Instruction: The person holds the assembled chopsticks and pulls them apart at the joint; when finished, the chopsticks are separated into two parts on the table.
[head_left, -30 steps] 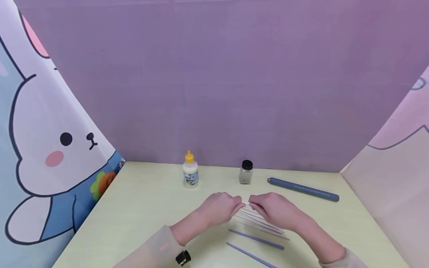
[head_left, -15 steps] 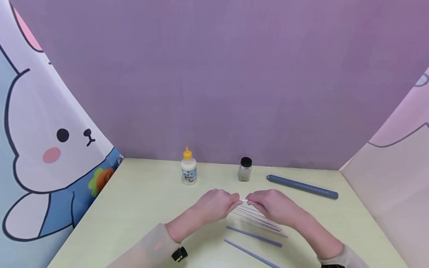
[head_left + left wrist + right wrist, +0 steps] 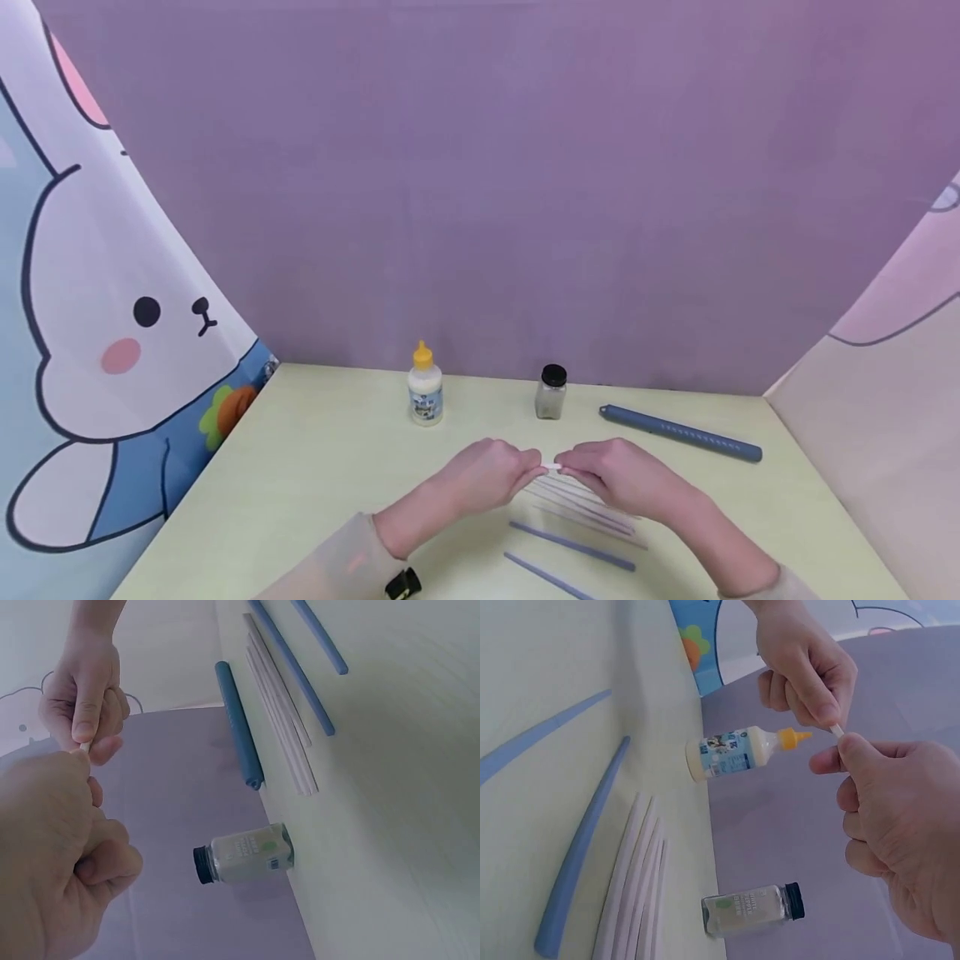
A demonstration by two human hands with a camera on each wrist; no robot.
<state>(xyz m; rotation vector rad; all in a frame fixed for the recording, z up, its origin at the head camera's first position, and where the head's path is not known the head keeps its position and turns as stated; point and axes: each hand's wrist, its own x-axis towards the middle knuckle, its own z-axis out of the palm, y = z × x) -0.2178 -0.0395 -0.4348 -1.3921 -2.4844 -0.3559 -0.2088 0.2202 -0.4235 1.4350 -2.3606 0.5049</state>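
Above the table, my left hand (image 3: 487, 475) and right hand (image 3: 626, 477) face each other, fingertips close together. Thumbs and curled fingers pinch a thin white stick (image 3: 837, 730) from both sides. Only a short length of it shows between the hands; the rest is hidden by fingers. Below and nearer to me lies a row of several thin whitish sticks (image 3: 281, 712) on the tabletop, partly covered by my right hand in the head view. Two blue sticks (image 3: 573, 546) lie apart from each other in front of that row.
Behind the hands stand a white bottle (image 3: 426, 402) with a yellow nozzle cap and a clear jar (image 3: 551, 402) with a black lid. A dark blue rod (image 3: 681, 433) lies at the back right. A purple backdrop (image 3: 480, 208) rises behind the pale table (image 3: 337, 450).
Both hands keep their pinch on the white stick and barely move against the table. The head view itself shifts slightly up and down.
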